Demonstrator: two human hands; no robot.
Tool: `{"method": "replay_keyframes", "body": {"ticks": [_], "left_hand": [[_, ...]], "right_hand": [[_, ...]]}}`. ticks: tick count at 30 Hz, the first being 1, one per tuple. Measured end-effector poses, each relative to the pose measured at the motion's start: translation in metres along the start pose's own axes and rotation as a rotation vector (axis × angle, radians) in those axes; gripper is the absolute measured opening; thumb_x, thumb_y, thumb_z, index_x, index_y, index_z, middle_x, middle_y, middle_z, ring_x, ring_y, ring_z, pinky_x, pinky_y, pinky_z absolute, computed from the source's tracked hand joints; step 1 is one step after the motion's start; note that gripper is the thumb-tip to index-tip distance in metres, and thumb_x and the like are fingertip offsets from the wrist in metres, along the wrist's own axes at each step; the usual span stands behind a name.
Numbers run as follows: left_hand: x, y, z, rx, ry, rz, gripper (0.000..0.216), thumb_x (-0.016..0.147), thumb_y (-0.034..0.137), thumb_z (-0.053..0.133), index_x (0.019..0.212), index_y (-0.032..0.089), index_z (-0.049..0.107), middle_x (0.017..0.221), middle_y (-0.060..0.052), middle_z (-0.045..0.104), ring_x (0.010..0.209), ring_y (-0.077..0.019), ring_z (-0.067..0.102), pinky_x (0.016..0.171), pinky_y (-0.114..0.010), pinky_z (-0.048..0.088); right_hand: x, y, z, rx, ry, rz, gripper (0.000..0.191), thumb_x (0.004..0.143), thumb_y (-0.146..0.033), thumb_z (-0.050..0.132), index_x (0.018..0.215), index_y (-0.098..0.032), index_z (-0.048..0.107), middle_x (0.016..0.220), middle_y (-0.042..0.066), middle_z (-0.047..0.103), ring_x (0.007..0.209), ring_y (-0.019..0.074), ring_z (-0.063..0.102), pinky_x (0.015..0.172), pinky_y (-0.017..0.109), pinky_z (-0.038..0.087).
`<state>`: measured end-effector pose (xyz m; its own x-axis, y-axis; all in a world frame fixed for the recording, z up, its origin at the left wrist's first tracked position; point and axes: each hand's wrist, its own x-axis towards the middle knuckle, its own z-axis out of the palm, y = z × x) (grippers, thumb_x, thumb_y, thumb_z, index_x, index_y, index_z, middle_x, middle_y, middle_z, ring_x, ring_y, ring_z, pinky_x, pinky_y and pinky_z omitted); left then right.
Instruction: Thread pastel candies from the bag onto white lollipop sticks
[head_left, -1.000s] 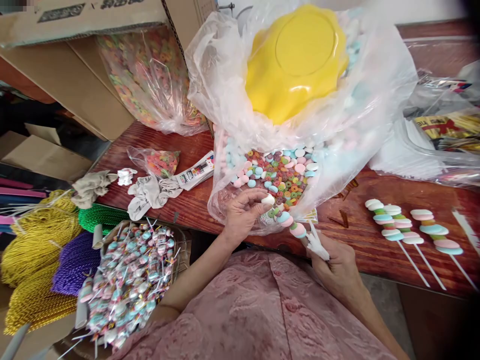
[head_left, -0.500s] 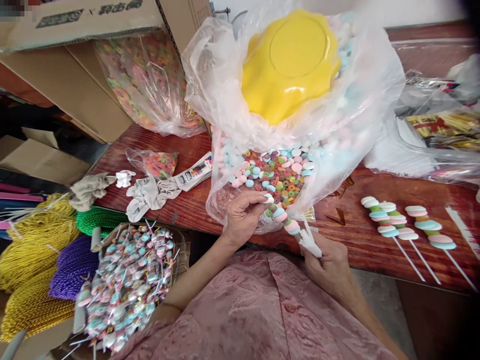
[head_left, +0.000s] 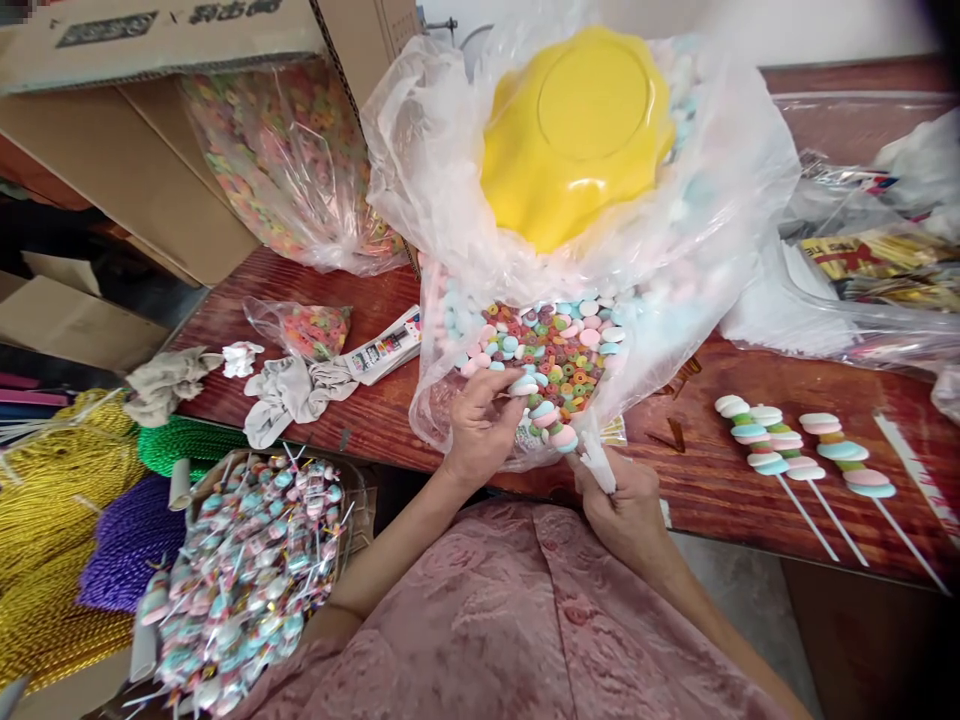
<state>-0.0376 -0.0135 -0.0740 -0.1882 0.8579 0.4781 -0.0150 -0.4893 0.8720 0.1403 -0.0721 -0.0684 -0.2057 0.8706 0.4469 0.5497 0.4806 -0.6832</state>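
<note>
My right hand (head_left: 626, 505) is closed around the lower end of a candy skewer (head_left: 553, 428) strung with pink, blue and white marshmallows; a bundle of white sticks (head_left: 597, 462) also juts from its fingers. At the skewer's top end, my left hand (head_left: 480, 425) pinches a white-and-blue marshmallow (head_left: 523, 386) between thumb and finger. Whether the stick's tip passes through it is hidden. Just beyond both hands lies an open clear bag (head_left: 431, 400) holding loose marshmallows and gummy rings (head_left: 574, 375).
A yellow scalloped bowl (head_left: 577, 140) rests upside down on the bag. Several finished skewers (head_left: 769, 440) lie on the red wooden table (head_left: 694, 480) at right. Below left stands a container of wrapped skewers (head_left: 255, 570). Grey gloves (head_left: 289, 395) and a cardboard box (head_left: 165, 180) are at left.
The right hand has moved left and slightly up with the skewer, bringing it closer to the left hand. The left hand keeps its pinch at the skewer's top. The view has shifted slightly.
</note>
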Motion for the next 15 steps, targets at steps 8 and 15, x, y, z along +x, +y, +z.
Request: {"method": "replay_keyframes", "body": {"ticks": [8, 15], "left_hand": [[-0.006, 0.003, 0.008, -0.297, 0.037, -0.522, 0.033, 0.088, 0.050, 0.070, 0.100, 0.020, 0.076, 0.115, -0.007, 0.070, 0.098, -0.0178, 0.071, 0.086, -0.030, 0.060], [-0.024, 0.000, 0.029, -0.376, 0.079, -0.590, 0.035, 0.091, 0.049, 0.067, 0.116, 0.024, 0.070, 0.106, -0.008, 0.079, 0.094, -0.0200, 0.076, 0.085, -0.036, 0.062]], "right_hand": [[0.005, 0.002, -0.002, -0.061, -0.020, -0.014, 0.023, 0.081, -0.003, 0.042, 0.071, -0.022, 0.051, 0.056, -0.005, 0.050, 0.043, 0.0104, 0.040, 0.046, 0.024, 0.032], [0.000, 0.001, 0.002, 0.015, -0.038, 0.038, 0.024, 0.074, -0.001, 0.042, 0.077, -0.021, 0.054, 0.067, -0.001, 0.062, 0.054, 0.0126, 0.053, 0.055, 0.023, 0.040]]}}
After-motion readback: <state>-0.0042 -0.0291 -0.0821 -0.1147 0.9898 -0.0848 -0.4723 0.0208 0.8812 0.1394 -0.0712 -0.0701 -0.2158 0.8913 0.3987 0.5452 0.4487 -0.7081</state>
